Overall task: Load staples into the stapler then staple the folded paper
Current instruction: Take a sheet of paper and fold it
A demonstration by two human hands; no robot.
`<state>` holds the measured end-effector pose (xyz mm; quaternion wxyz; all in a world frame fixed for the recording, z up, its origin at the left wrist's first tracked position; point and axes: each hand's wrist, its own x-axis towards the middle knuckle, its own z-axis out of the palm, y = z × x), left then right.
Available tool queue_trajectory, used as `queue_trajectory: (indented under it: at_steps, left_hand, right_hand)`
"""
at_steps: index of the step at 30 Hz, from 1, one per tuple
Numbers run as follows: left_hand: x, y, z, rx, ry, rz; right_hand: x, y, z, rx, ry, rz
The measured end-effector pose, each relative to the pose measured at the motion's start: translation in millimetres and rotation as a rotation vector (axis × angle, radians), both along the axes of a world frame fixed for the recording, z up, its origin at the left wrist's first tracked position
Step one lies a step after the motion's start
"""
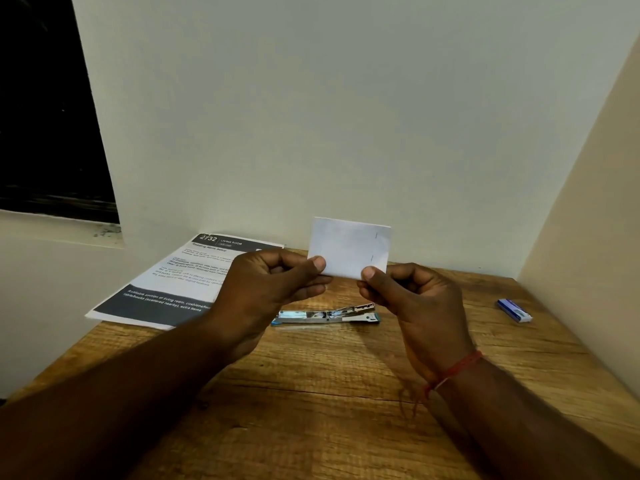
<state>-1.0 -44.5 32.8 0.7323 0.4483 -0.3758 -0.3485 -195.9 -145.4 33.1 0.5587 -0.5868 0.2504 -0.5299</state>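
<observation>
Pinching the twice-stapled folded paper (346,249) by its lower corners with left hand (266,285) and right hand (412,296), apparently finished.

Printed sheet (173,282) lies on wooden table (311,382) — far left.

Both forearms extended forward. The left hand (273,282) and right hand (412,299) each pinched a lower corner of the folded paper (346,247), thumbs in front.

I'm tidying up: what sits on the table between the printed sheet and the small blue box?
In the head view, the stapler lies there on the table; the right hand hides part of that stretch.
</observation>
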Motion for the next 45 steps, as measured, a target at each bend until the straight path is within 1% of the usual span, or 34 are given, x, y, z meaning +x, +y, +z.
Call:
queue_trajectory:
  at_steps: [10, 16, 19, 23, 25, 27, 30, 34, 37, 41, 43, 45]
  left_hand:
    - [0.2, 1.8, 0.2, 0.013, 0.024, -0.012]
    - [-3.5, 3.4, 4.3, 0.020, 0.014, -0.018]
    - [-0.6, 5.3, 5.3, 0.003, -0.050, 0.015]
    - [0.9, 8.8, 9.4, -0.012, -0.239, 0.059]
    - [-1.4, 9.6, 9.7, -0.027, -0.290, 0.065]
    - [-3.5, 9.4, 9.7, -0.036, -0.284, 0.062]
    - [-2.7, 8.1, 8.6, -0.032, -0.206, 0.029]
    - [0.1, 6.5, 6.2, 0.013, -0.112, -0.040]
    - [3.8, 6.4, 5.9, 0.052, -0.144, -0.117]
    - [-3.2, 7.1, -0.4, 0.135, -0.185, -0.300]
    - [-8.2, 5.6, -4.6, 0.136, -0.177, -0.300]
    - [-7.3, 3.7, -6.7, 0.127, -0.142, -0.246]
  right_hand:
    - [-1.0, -4.5, -3.7, -0.009, -0.049, -0.006]
    - [0.9, -4.4, -6.3, -0.103, 0.001, -0.038]
    - [0.3, -4.2, -6.4, -0.098, -0.001, -0.007]
    - [1.7, -0.5, -5.8, -0.082, 0.003, 0.029]
    - [2.2, 1.7, -5.7, -0.074, 0.008, 0.035]
    - [2.1, 2.8, -4.9, -0.045, 0.000, 0.055]
    - [0.8, 0.7, -4.2, -0.013, -0.015, 0.100]
    - [-1.3, -0.8, -2.7, -0.052, -0.014, 0.104]
    - [-3.2, -3.6, -2.1, -0.065, -0.020, 0.085]
    - [-3.2, -0.4, -2.4, -0.079, -0.008, 0.063]
    - [-2.0, 4.7, -3.4, -0.088, 0.017, 0.083]
    - [-1.3, 6.9, -4.6, -0.063, 0.040, 0.121]
